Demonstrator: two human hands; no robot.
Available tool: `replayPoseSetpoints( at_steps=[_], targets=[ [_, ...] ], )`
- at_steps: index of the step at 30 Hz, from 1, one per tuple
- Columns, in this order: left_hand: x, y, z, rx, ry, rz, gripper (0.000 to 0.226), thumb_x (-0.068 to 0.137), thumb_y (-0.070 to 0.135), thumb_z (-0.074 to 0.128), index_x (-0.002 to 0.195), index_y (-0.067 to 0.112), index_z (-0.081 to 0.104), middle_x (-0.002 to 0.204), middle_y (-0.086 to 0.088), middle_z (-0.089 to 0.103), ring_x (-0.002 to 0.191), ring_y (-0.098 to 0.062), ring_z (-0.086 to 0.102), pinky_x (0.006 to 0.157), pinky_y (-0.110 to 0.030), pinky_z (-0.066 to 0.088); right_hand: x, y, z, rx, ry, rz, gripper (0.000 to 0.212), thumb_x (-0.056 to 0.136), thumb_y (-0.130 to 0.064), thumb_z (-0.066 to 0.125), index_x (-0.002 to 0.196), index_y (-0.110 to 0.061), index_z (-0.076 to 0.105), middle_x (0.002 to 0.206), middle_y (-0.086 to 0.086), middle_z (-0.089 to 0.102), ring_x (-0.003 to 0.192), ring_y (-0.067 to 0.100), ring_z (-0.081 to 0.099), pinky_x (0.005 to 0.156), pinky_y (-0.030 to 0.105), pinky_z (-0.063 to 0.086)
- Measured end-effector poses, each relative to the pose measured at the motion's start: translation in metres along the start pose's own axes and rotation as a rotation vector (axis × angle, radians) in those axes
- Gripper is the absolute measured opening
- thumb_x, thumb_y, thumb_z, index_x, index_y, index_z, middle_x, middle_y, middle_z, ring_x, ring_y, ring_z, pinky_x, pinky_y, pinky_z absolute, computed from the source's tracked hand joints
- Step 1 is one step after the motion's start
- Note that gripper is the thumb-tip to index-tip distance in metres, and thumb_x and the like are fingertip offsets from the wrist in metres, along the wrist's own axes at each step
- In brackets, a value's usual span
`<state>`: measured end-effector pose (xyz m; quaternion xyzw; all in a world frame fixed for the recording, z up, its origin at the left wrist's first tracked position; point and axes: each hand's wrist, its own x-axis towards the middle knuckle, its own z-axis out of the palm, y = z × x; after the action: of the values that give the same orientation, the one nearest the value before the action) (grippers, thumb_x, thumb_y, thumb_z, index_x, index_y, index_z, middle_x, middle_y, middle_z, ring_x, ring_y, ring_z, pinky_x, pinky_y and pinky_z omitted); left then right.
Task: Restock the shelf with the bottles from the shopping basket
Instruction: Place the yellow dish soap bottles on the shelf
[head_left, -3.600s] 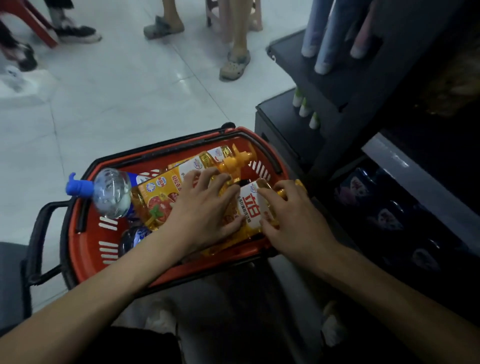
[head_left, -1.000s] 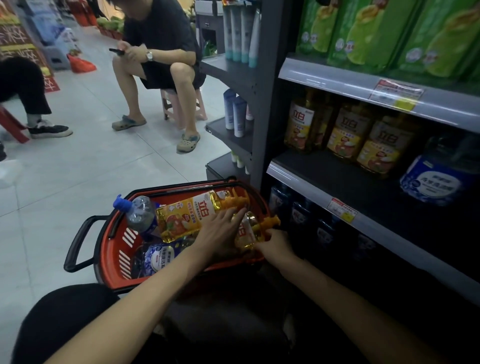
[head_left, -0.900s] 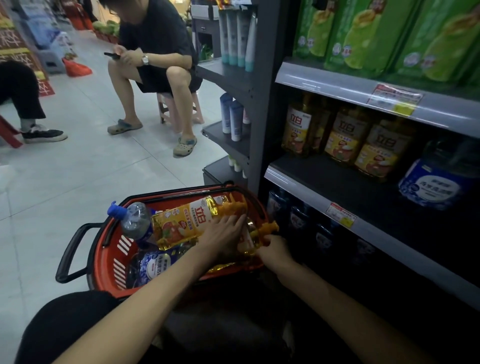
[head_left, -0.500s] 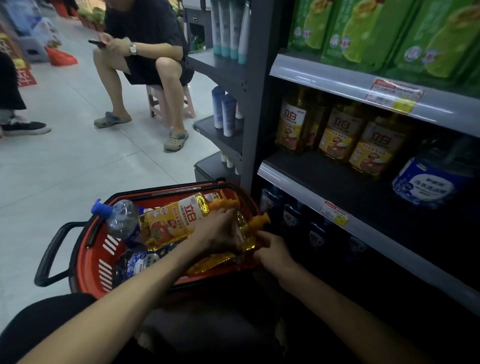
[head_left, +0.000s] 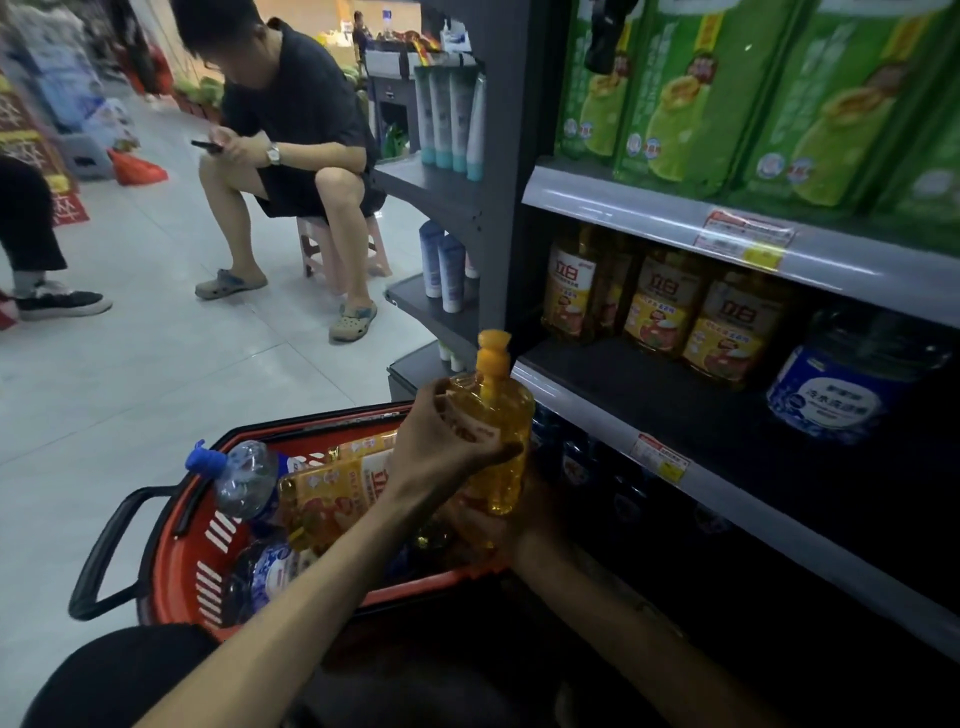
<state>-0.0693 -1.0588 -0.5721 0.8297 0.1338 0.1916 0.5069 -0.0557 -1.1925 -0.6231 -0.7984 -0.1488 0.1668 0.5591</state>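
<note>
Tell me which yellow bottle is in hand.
The yellow pump bottle gripped by the left hand, upright above the red basket; the other yellow bottles lie flat inside it.

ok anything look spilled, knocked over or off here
Nothing spilled or damaged. Bottles lie on their sides in the red basket, the blue-capped clear bottle poking over its rim; the left hand holds a yellow bottle roughly upright. Shelf bottles stand upright.

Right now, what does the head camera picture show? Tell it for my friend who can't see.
Two hands hold a yellow bottle upright above a red shopping basket: the left hand grips its side, the right hand supports it from below. More bottles lie in the basket, and beside it a dark shelf carries matching yellow bottles.
</note>
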Motion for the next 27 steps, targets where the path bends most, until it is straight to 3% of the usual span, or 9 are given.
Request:
replayPoseSetpoints(
  at_steps=[3,6,9,12,14,16,19,21,27],
  targets=[
    [0.003,0.019,0.012,-0.069,0.026,0.085,0.093,0.059,0.035,0.097,0.135,0.028,0.044,0.112,0.025,0.052,0.100,0.016,0.051,0.077,-0.007,0.044,0.000,-0.004,-0.012,0.091,0.114,0.009,0.080,0.079,-0.026,0.086,0.145,-0.017,0.042,0.133,-0.005,0.055,0.114,0.003,0.051,0.067,-0.001,0.035],
    [0.008,0.031,0.027,-0.115,0.008,0.147,0.092,0.062,0.033,0.096,0.133,0.037,0.037,0.117,0.031,0.047,0.104,0.026,0.047,0.080,-0.002,0.044,0.005,-0.002,-0.027,0.136,0.212,-0.014,0.092,0.075,-0.031,0.089,0.150,-0.016,0.039,0.140,-0.002,0.052,0.113,0.000,0.045,0.065,-0.001,0.031],
    [0.013,0.037,0.042,-0.180,-0.124,0.173,0.091,0.069,0.033,0.091,0.144,0.034,0.039,0.130,0.024,0.049,0.117,0.016,0.051,0.085,-0.007,0.051,0.012,0.001,-0.042,0.190,0.336,-0.061,0.070,0.071,-0.016,0.091,0.132,-0.013,0.057,0.120,-0.004,0.066,0.095,-0.012,0.060,0.067,0.003,0.044],
    [0.023,0.035,0.052,-0.266,-0.214,0.164,0.084,0.081,0.029,0.083,0.149,0.038,0.035,0.132,0.024,0.048,0.114,0.020,0.053,0.078,-0.006,0.051,0.020,0.008,-0.061,0.310,0.436,-0.005,0.047,0.071,-0.016,0.092,0.110,-0.025,0.068,0.101,-0.012,0.072,0.092,0.002,0.070,0.067,0.010,0.052],
    [0.030,0.030,0.059,-0.241,-0.189,0.147,0.079,0.080,0.039,0.082,0.149,0.032,0.042,0.135,0.014,0.053,0.116,0.011,0.056,0.075,-0.009,0.053,0.024,0.012,-0.072,0.383,0.456,0.016,0.053,0.066,-0.016,0.095,0.111,-0.025,0.068,0.102,-0.011,0.073,0.092,0.004,0.070,0.071,0.020,0.057],
    [0.036,0.024,0.067,-0.181,-0.159,0.111,0.077,0.073,0.058,0.081,0.139,0.029,0.052,0.135,0.005,0.057,0.117,-0.004,0.059,0.077,-0.017,0.054,0.029,0.013,-0.083,0.406,0.491,0.017,0.057,0.063,-0.011,0.095,0.111,-0.026,0.067,0.099,-0.015,0.072,0.089,0.000,0.068,0.067,0.019,0.056],
    [0.046,0.022,0.082,-0.161,-0.194,0.085,0.050,0.080,0.049,0.080,0.124,0.035,0.060,0.126,0.006,0.063,0.109,-0.005,0.062,0.080,-0.024,0.056,0.042,0.014,-0.098,0.426,0.538,0.018,0.053,0.065,-0.010,0.093,0.112,-0.021,0.069,0.100,-0.009,0.074,0.094,0.008,0.070,0.065,0.019,0.056],
    [0.054,0.024,0.092,-0.183,-0.217,0.106,0.048,0.083,0.045,0.081,0.126,0.035,0.061,0.123,0.011,0.066,0.110,-0.004,0.063,0.084,-0.031,0.060,0.055,0.013,-0.108,0.443,0.556,0.027,0.053,0.067,-0.010,0.093,0.115,-0.015,0.070,0.104,-0.001,0.076,0.094,0.013,0.071,0.064,0.020,0.057],
    [0.085,0.037,0.125,-0.285,-0.158,0.147,0.051,0.082,0.032,0.084,0.126,0.028,0.059,0.115,0.016,0.068,0.101,0.008,0.064,0.082,-0.016,0.054,0.088,0.007,-0.132,0.385,0.646,-0.016,0.048,0.067,-0.012,0.094,0.110,-0.019,0.073,0.099,-0.005,0.077,0.091,0.009,0.073,0.073,0.027,0.060]
  ],
)
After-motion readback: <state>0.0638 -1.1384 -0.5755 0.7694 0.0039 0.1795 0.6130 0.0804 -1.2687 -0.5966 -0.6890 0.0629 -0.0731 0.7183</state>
